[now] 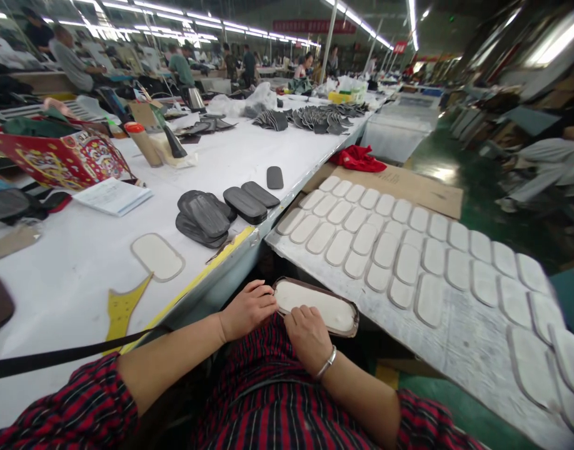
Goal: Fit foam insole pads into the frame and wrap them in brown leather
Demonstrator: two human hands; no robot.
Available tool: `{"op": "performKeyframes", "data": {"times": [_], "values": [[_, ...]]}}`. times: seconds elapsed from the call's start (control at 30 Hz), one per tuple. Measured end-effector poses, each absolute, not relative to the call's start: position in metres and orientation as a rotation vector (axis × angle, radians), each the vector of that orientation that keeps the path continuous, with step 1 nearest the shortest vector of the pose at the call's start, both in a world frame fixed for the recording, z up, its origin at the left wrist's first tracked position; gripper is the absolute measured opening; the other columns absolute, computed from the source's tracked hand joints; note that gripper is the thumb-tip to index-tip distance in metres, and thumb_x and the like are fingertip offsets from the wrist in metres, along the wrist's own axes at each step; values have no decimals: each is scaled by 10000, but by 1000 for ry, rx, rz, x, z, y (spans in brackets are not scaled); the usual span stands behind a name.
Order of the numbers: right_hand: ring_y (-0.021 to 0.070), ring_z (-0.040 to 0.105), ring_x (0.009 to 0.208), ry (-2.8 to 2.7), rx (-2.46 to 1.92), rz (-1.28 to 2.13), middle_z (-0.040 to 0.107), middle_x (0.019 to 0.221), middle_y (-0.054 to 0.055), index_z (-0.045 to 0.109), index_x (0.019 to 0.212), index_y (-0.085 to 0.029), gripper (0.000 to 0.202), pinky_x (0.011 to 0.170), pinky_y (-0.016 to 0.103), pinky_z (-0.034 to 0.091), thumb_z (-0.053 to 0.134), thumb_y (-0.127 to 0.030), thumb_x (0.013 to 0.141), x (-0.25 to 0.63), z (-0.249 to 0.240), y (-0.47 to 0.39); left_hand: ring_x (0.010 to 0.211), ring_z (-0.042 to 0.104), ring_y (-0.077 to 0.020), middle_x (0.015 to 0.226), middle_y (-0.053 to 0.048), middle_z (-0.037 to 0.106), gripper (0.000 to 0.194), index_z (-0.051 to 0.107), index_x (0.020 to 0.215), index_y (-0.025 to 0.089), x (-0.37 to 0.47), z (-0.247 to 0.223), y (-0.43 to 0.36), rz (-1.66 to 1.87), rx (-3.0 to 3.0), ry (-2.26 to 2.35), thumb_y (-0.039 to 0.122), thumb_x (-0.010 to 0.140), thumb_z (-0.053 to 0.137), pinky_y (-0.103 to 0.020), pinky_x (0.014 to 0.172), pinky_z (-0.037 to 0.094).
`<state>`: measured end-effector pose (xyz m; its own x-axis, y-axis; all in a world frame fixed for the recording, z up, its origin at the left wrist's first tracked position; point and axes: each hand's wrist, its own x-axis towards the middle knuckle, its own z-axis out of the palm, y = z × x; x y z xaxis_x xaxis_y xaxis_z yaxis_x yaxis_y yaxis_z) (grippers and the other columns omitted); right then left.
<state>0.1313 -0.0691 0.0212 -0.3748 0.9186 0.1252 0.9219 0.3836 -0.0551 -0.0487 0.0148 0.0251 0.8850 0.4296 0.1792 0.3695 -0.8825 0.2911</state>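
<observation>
Close to my body, an oval panel with a white face and a dark brown rim is held between my hands. My left hand has its fingers closed on the panel's left end. Just right of it, my right hand grips the near edge, fingers curled and a silver bangle on the wrist. The panel's right end sticks out past my right hand. What the fingertips do under the rim is hidden.
A white table on the left holds stacked dark oval pieces, one white oval, a yellow template and a red patterned box. Rows of white ovals lie on a grey board at right. People work farther back.
</observation>
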Motion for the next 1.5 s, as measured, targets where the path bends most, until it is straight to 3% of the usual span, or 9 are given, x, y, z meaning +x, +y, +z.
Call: {"op": "performKeyframes", "data": {"times": [0.4, 0.7, 1.1, 1.23, 1.3, 1.4, 1.5], "values": [[170, 440, 736, -2235, -1784, 373, 530, 749, 20, 501, 743, -174, 118, 687, 295, 269, 465, -198, 853, 141, 23, -62, 937, 488, -130, 829, 22, 623, 170, 584, 906, 209, -48, 13, 16, 503, 2974, 561, 163, 877, 424, -400, 1019, 238], [211, 434, 742, -2462, -1825, 75, 532, 759, 42, 525, 765, -190, 120, 676, 341, 248, 449, -156, 851, 130, 27, -65, 998, 491, -151, 920, -28, 618, 167, 572, 894, 156, -52, 5, 17, 609, 3001, 467, 114, 861, 413, -417, 1032, 259], [214, 538, 739, -2328, -2069, 331, 593, 766, 61, 539, 769, -174, 137, 646, 330, 294, 428, -206, 843, 128, 35, -46, 839, 484, -170, 786, -16, 555, 131, 532, 751, 168, -19, 30, 14, 165, 2940, 884, 129, 813, 423, -452, 1025, 219], [237, 567, 743, -2276, -2204, 321, 611, 790, 97, 549, 836, -145, 123, 643, 341, 340, 472, -241, 830, 127, 46, -36, 832, 489, -184, 838, -41, 553, 138, 544, 814, 163, -8, 32, 13, 154, 2830, 1141, 122, 812, 412, -434, 942, 322], [252, 565, 754, -2170, -2260, 226, 610, 808, 102, 535, 930, -134, 224, 658, 358, 369, 551, -311, 793, 139, 54, -38, 872, 488, -197, 898, -57, 553, 192, 552, 935, 170, -7, 31, 11, 237, 2793, 1238, 116, 807, 420, -441, 927, 333], [255, 538, 882, -2124, -2114, 135, 594, 965, 106, 477, 1117, -158, 454, 763, 379, 393, 621, -368, 742, 173, 62, -57, 1055, 431, -237, 1086, -83, 513, 357, 516, 1122, 227, -9, 31, 3, 465, 2801, 1219, 109, 792, 445, -499, 981, 255], [243, 469, 1049, -2175, -1897, 122, 531, 1148, 94, 469, 1176, -204, 479, 948, 421, 313, 618, -360, 749, 205, 56, -87, 1154, 367, -246, 1193, -83, 465, 379, 518, 1153, 242, -7, 31, -7, 599, 2805, 994, 124, 800, 448, -501, 1022, 190]]}}
